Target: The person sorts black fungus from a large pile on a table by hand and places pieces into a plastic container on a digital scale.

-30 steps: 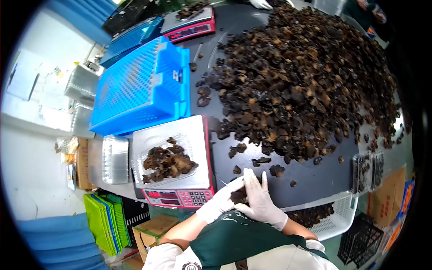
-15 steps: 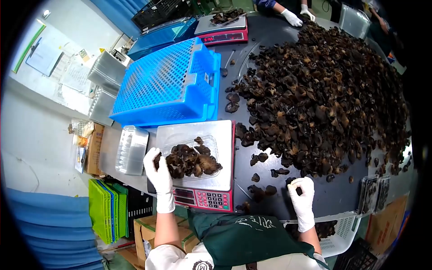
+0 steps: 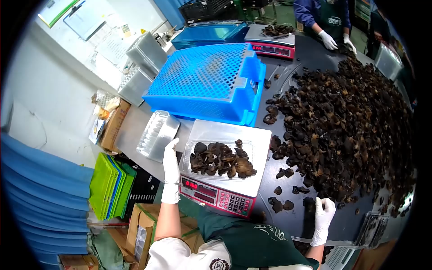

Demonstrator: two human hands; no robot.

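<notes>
My left hand (image 3: 171,167), in a white glove, is raised beside the left edge of the scale (image 3: 263,146). Its fingers are stretched out, and nothing shows in them. On the scale's plate lies a clear plastic tray (image 3: 191,146) with dark wood ear mushrooms (image 3: 220,158) in it; the red display seems to read 0.160. My right hand (image 3: 324,217), also gloved, hovers over the dark table's near side. Its fingers are bent, with a gap between the tips, near a few loose mushroom pieces (image 3: 281,204). I see nothing held in it.
A large mushroom heap (image 3: 346,130) covers the table's right side. Behind the scale stands an upturned blue crate (image 3: 198,108); to its left are stacked clear trays (image 3: 157,135). Another scale (image 3: 270,45) stands farther back, near a co-worker's gloved hands (image 3: 328,40).
The view has swung, so the scene sits farther right and lower. My left hand has drawn away from the mushrooms in the tray. My right hand's fingers have parted from their earlier pinch.
</notes>
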